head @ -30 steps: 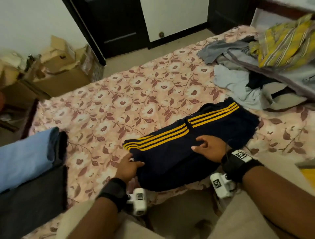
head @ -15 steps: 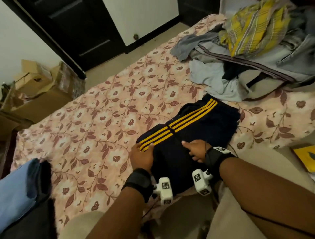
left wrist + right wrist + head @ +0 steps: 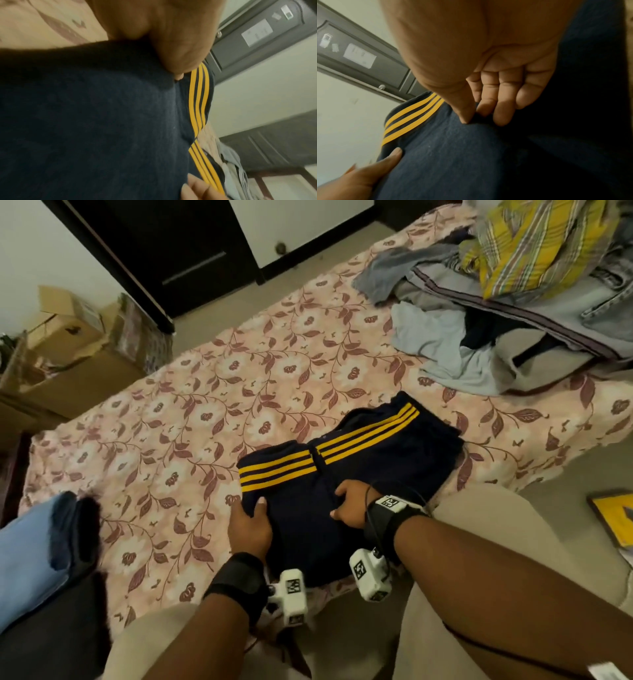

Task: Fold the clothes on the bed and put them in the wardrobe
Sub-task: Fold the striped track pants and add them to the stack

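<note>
Navy track pants (image 3: 363, 463) with yellow side stripes lie folded on the floral bedsheet (image 3: 212, 405), near its front edge. My left hand (image 3: 250, 523) grips their left edge, thumb on top of the cloth and fingers hidden under it. My right hand (image 3: 349, 505) pinches a fold of the navy cloth near the middle. In the left wrist view the left thumb (image 3: 171, 51) presses the pants (image 3: 102, 121). In the right wrist view the right hand's (image 3: 471, 119) thumb and curled fingertips pinch the pants (image 3: 462, 155).
A heap of unfolded clothes (image 3: 496, 337) with a yellow plaid piece (image 3: 534, 244) fills the bed's far right. Folded blue and dark garments (image 3: 34, 546) lie at the left. Cardboard boxes (image 3: 68, 337) and dark wardrobe doors (image 3: 178, 251) stand beyond the bed.
The pants have become a narrower bundle as my left hand brought their left side inward. Both hands have drawn closer together on the cloth.
</note>
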### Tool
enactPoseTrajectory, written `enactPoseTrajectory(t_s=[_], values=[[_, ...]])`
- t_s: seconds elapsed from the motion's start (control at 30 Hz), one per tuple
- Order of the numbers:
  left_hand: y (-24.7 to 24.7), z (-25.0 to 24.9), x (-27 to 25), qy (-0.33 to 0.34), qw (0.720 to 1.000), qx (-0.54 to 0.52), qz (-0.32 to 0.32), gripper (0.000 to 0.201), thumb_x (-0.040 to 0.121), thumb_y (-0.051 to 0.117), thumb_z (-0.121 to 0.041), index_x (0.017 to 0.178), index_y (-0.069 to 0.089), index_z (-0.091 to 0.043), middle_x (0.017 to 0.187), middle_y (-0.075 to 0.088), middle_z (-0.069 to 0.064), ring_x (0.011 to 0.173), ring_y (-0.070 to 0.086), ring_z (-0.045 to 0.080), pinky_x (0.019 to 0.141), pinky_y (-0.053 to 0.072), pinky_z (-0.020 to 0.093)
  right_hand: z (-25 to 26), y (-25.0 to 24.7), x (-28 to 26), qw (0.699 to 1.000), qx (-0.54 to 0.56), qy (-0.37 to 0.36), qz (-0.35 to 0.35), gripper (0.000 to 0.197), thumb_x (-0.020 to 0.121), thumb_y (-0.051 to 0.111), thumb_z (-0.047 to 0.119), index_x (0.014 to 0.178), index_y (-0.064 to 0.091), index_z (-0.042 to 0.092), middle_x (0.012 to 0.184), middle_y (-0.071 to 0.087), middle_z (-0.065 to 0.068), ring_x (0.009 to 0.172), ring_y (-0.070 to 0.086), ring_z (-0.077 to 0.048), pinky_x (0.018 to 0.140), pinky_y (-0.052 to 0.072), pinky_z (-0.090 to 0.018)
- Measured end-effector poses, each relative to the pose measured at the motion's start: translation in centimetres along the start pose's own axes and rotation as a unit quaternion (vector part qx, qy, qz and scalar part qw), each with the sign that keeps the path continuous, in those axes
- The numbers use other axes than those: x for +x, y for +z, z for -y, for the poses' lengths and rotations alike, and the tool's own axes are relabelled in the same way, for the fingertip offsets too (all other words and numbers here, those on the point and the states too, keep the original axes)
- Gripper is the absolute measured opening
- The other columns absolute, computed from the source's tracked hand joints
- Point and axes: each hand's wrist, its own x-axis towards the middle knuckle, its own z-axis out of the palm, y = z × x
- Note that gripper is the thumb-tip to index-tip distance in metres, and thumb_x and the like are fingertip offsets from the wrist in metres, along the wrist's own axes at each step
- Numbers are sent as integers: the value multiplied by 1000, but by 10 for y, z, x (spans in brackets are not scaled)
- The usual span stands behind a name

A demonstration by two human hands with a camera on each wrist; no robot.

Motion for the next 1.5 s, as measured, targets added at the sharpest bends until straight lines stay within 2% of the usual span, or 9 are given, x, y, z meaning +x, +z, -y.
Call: enactPoseTrajectory(t_s=[0.17,0.27,0.5,0.6,0.77,1.0,1.1,1.2,1.5], values=[[-69,33,6,-112,986,-58,111,43,99,68,-46,133,61,-21,127,70,8,113,69,30,103,53,59,34,51,4,997,5,-51,56,84,84,79,44,153,36,22,148,51,-4,129,55,-28,106,48,-39],[-75,33,-7,-135,965,-125,188,22,106,59,-23,127,63,-20,122,72,2,94,71,11,82,61,35,45,65,6,998,-28,-43,34,85,84,77,46,153,34,22,144,54,-6,126,57,-31,103,51,-38],[-69,55,-1,140,984,20,108,58,98,71,-37,146,37,-37,137,44,-22,123,47,1,102,41,23,60,50,5,998,-34,-29,-49,78,85,78,33,150,37,25,136,58,-6,121,60,-33,101,52,-43],[-50,58,15,272,937,199,87,81,90,61,-69,156,33,-31,164,31,-4,148,33,20,120,34,46,42,40,6,996,-20,15,-89,66,85,79,31,142,48,18,134,59,-7,122,59,-32,103,49,-40],[-15,52,30,256,891,343,149,114,69,30,-101,163,-1,-45,172,-21,-5,158,-18,34,127,9,59,20,57,16,994,-30,84,-64,53,89,75,31,136,58,12,137,60,-9,124,58,-31,105,47,-37],[1,52,34,251,888,358,144,118,66,34,-104,161,-6,-48,171,-25,-7,155,-27,36,125,4,66,6,43,20,992,-44,35,-115,46,88,75,36,128,60,21,109,65,1,105,63,-21,97,50,-33],[4,50,27,283,886,352,107,112,73,36,-98,163,-2,-44,171,-24,-3,156,-26,34,123,-5,64,18,52,17,978,-81,-93,-167,61,93,64,40,148,41,24,132,56,-1,125,52,-22,108,43,-36],[13,51,17,322,861,373,126,104,78,34,-90,165,0,-42,171,-25,-4,156,-28,32,124,-5,66,27,71,20,935,-198,-203,-211,76,96,50,47,160,14,29,169,3,1,156,6,-23,121,20,-47],[23,49,24,276,860,393,173,123,63,39,-102,159,-18,-50,167,-35,-9,152,-37,29,118,-24,64,-4,82,66,941,-273,-139,-142,85,92,27,73,159,-13,38,169,-15,3,155,-15,-24,124,-4,-51]])
